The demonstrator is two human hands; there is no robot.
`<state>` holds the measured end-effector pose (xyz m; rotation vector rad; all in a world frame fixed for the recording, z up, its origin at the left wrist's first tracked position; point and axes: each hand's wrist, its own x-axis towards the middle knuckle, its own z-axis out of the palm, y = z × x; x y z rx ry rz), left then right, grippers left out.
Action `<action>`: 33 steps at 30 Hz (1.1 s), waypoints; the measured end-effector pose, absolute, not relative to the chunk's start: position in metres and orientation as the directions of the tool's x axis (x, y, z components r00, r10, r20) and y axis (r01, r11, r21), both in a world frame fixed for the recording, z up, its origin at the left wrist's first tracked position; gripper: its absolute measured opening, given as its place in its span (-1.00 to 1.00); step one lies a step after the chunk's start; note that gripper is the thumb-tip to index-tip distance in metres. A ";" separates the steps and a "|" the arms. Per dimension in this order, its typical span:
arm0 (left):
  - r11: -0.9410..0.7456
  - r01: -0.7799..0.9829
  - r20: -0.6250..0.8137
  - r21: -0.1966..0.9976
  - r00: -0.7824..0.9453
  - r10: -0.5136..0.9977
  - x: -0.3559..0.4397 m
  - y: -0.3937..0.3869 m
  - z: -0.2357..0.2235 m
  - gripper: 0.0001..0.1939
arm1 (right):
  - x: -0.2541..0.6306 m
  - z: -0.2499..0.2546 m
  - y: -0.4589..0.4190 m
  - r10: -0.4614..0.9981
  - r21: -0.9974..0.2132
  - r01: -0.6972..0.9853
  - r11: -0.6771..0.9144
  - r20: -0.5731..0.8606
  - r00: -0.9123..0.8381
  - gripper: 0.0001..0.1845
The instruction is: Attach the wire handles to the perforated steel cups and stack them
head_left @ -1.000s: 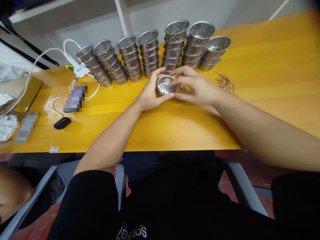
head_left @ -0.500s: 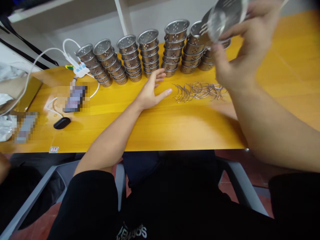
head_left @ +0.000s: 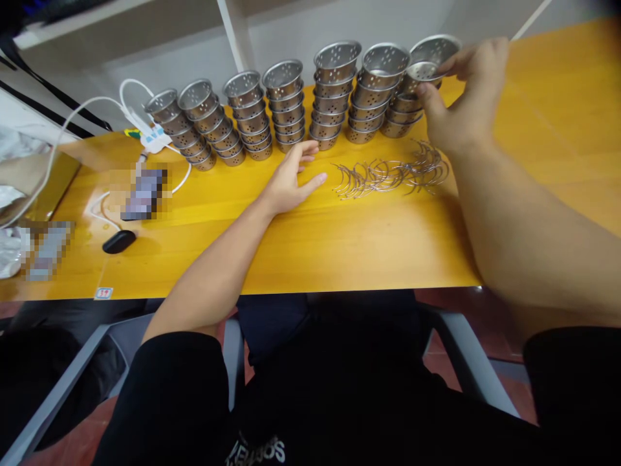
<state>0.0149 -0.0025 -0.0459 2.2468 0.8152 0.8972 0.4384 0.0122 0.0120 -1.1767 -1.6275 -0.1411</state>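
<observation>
My right hand [head_left: 463, 97] is closed on a perforated metal cup [head_left: 429, 55] at the top of the rightmost stack [head_left: 402, 110], thumb on its near side and fingers on its far rim. My left hand [head_left: 291, 178] lies flat and open on the yellow table [head_left: 339, 239], holding nothing. A heap of thin curved wire handles [head_left: 388, 173] lies between my two hands. Several stacks of the same perforated cups [head_left: 286, 103] stand in a row along the back of the table.
At the left are a white power strip with cables [head_left: 150, 136], a blurred phone [head_left: 143, 193], a small black oval object [head_left: 119, 241] and crumpled foil [head_left: 10, 194]. A white shelf post [head_left: 231, 32] rises behind the stacks. The table's front edge runs above my lap.
One second ago both hands held a cup above the wire handles. My right hand lifted it up to the right and has brought it down onto the rightmost stack. My left hand let go and rests flat.
</observation>
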 end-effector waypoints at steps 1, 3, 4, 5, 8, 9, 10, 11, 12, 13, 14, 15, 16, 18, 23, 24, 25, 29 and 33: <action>-0.646 0.319 0.391 0.693 0.587 0.709 0.015 -0.001 -0.047 -0.17 | 0.436 0.012 0.013 0.624 -0.453 0.743 0.492 0.779 0.062 -0.54; -0.644 0.325 0.386 0.693 0.587 0.712 0.016 -0.001 -0.047 -0.18 | 0.433 0.012 0.014 0.658 -0.477 0.758 0.444 0.748 0.086 -0.45; -0.639 0.333 0.379 0.694 0.585 0.717 0.016 -0.003 -0.045 -0.18 | 0.433 0.013 0.014 0.670 -0.486 0.766 0.421 0.736 0.099 -0.41; -0.629 0.347 0.370 0.695 0.579 0.727 0.017 -0.006 -0.042 -0.18 | 0.433 0.013 0.013 0.678 -0.490 0.771 0.407 0.727 0.104 -0.41; -0.577 0.415 0.321 0.704 0.538 0.779 0.019 -0.021 -0.025 -0.22 | 0.435 0.016 0.007 0.677 -0.463 0.770 0.439 0.734 0.055 -0.63; -0.555 0.439 0.300 0.706 0.524 0.797 0.020 -0.026 -0.020 -0.23 | 0.436 0.017 0.004 0.677 -0.451 0.769 0.453 0.735 0.033 -0.74; -0.536 0.455 0.284 0.711 0.512 0.811 0.021 -0.031 -0.014 -0.23 | 0.436 0.017 0.002 0.684 -0.446 0.770 0.456 0.730 0.017 -0.81; -0.521 0.462 0.271 0.717 0.504 0.820 0.022 -0.034 -0.010 -0.23 | 0.437 0.017 0.000 0.692 -0.447 0.772 0.452 0.721 0.012 -0.81; -0.511 0.462 0.264 0.725 0.499 0.826 0.023 -0.037 -0.007 -0.24 | 0.438 0.017 0.000 0.702 -0.451 0.771 0.449 0.712 0.008 -0.78; -0.504 0.457 0.262 0.733 0.495 0.829 0.024 -0.038 -0.005 -0.24 | 0.438 0.017 -0.001 0.705 -0.455 0.767 0.452 0.709 0.005 -0.73; -0.500 0.451 0.261 0.739 0.492 0.831 0.024 -0.039 -0.004 -0.25 | 0.439 0.016 0.000 0.693 -0.453 0.760 0.466 0.721 0.004 -0.64; -0.497 0.447 0.260 0.744 0.491 0.831 0.024 -0.039 -0.004 -0.26 | 0.439 0.016 0.000 0.673 -0.440 0.752 0.490 0.739 -0.005 -0.54; -0.496 0.446 0.260 0.745 0.490 0.832 0.024 -0.038 -0.004 -0.26 | 0.439 0.016 0.001 0.648 -0.419 0.744 0.520 0.761 -0.024 -0.43; -0.499 0.448 0.259 0.742 0.495 0.829 0.023 -0.037 -0.005 -0.26 | 0.439 0.015 0.002 0.612 -0.373 0.729 0.573 0.787 -0.078 -0.28; -0.523 0.456 0.271 0.720 0.509 0.817 0.022 -0.038 -0.006 -0.24 | 0.437 0.010 0.004 0.682 -0.384 0.739 0.553 0.718 -0.137 -0.49; -0.529 0.458 0.275 0.715 0.510 0.815 0.022 -0.038 -0.005 -0.24 | 0.437 0.009 0.005 0.691 -0.383 0.753 0.535 0.711 -0.130 -0.51; -0.534 0.461 0.280 0.709 0.511 0.813 0.022 -0.038 -0.005 -0.24 | 0.436 0.008 0.005 0.687 -0.376 0.760 0.530 0.716 -0.125 -0.50; -0.537 0.502 0.305 0.678 0.473 0.827 0.021 -0.035 -0.005 -0.27 | 0.435 0.018 0.001 0.539 -0.301 0.720 0.625 0.834 -0.119 -0.38; -0.529 0.555 0.359 0.642 0.392 0.847 0.015 -0.027 -0.005 -0.38 | 0.423 0.040 -0.017 0.489 -0.330 0.735 0.593 0.872 -0.002 -0.58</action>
